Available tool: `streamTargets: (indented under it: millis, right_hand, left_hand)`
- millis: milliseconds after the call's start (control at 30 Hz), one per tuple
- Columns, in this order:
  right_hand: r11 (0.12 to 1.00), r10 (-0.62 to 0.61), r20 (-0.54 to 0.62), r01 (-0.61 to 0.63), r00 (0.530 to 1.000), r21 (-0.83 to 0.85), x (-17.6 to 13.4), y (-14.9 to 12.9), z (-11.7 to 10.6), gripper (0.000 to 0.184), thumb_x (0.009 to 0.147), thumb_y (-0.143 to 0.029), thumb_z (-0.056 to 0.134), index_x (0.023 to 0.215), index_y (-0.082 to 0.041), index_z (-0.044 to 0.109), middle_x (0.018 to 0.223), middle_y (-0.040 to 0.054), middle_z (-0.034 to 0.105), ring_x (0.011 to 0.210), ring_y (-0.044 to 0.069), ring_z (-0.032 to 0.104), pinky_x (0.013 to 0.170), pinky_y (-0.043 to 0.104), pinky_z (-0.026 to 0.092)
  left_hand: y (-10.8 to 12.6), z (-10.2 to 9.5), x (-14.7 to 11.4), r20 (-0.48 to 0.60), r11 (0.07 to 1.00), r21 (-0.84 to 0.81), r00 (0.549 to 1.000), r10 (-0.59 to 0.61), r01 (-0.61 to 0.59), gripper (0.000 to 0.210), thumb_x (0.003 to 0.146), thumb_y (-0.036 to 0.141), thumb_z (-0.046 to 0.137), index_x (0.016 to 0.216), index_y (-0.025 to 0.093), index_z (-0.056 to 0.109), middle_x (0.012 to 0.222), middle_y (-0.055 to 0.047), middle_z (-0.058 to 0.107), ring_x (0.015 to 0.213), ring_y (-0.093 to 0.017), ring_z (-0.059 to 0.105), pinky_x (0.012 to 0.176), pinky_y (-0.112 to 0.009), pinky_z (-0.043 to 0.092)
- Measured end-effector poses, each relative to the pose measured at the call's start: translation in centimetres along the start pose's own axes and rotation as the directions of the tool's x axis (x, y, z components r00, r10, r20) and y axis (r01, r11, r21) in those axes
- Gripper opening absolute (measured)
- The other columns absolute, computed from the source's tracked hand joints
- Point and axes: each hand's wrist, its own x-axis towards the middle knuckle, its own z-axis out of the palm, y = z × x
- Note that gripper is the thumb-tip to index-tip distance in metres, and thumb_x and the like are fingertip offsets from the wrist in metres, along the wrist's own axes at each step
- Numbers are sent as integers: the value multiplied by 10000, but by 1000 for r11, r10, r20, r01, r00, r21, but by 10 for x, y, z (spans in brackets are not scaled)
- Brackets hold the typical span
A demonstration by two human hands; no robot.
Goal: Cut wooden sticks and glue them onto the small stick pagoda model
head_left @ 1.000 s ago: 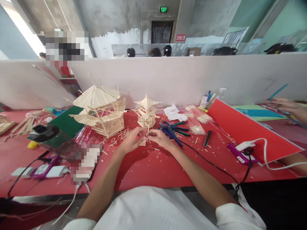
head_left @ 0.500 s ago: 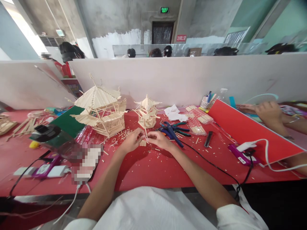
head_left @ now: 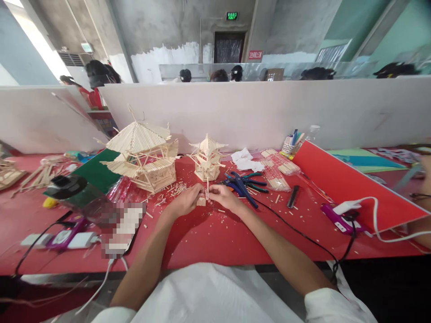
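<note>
My right hand point(head_left: 222, 196) pinches a thin wooden stick point(head_left: 208, 184), which points up and away from me. Close beside it, my left hand point(head_left: 188, 198) has its fingers drawn together near the stick's lower end; what lies between those fingertips is too small to make out. Under the fingers a small panel of joined sticks point(head_left: 201, 202) rests on the red table point(head_left: 215, 242). Just beyond the hands stands a small stick pagoda model point(head_left: 206, 159). A larger stick pavilion model point(head_left: 139, 157) is to its left.
Blue-handled pliers point(head_left: 243, 188) and a black cutter point(head_left: 293, 196) lie right of my hands. Bagged sticks point(head_left: 278, 168) and white tissue point(head_left: 245, 159) sit farther back. A bottle point(head_left: 81, 197), a phone point(head_left: 124, 231) and power strips occupy the left. A red board point(head_left: 350, 184) leans at right.
The stick between my hands now stands more upright. At the far right, a co-worker's hands have drawn back toward the edge of view. The camera has shifted slightly.
</note>
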Motion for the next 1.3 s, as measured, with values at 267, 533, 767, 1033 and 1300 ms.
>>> streamTargets:
  millis: [267,533,767,1033,1300]
  right_hand:
    - [991,22,-97,-9,995,132,2,-2,-8,328,739,-463,770,853,-182,647,788,1,641,705,136,606,708,283,507]
    - [995,-18,-74,25,997,100,1,-1,-6,342,771,-479,755,866,-178,623,776,11,653,714,146,627,682,277,506]
    - [994,-6,-69,13,998,111,2,0,-8,348,789,-490,740,898,-185,612,769,11,667,690,147,633,668,273,499]
    - [993,-3,-64,10,998,118,1,-1,-8,352,776,-488,760,899,-183,636,778,2,654,672,141,601,656,272,484]
    - [991,-20,-70,30,997,133,3,0,-8,392,747,-517,779,841,-167,630,809,25,680,719,157,639,634,256,470]
  left_hand:
    - [-34,-20,-13,-321,786,306,836,-445,536,154,930,179,452,1052,202,543,919,-80,658,830,-224,616,710,-308,413]
    - [-38,-23,-15,-411,763,245,777,-477,598,154,892,172,551,1029,213,609,924,-62,712,845,-217,648,705,-285,399]
    - [-22,-19,-6,-343,882,128,855,-389,453,281,984,412,476,888,203,636,654,2,619,580,-153,546,595,-263,349]
    - [7,-4,2,-187,997,70,982,40,-27,286,971,318,553,1241,242,607,1028,-55,689,862,-172,656,796,-283,501]
    - [7,10,9,-301,994,48,947,112,-102,228,978,273,561,1183,240,655,1021,-54,703,940,-170,672,834,-294,533]
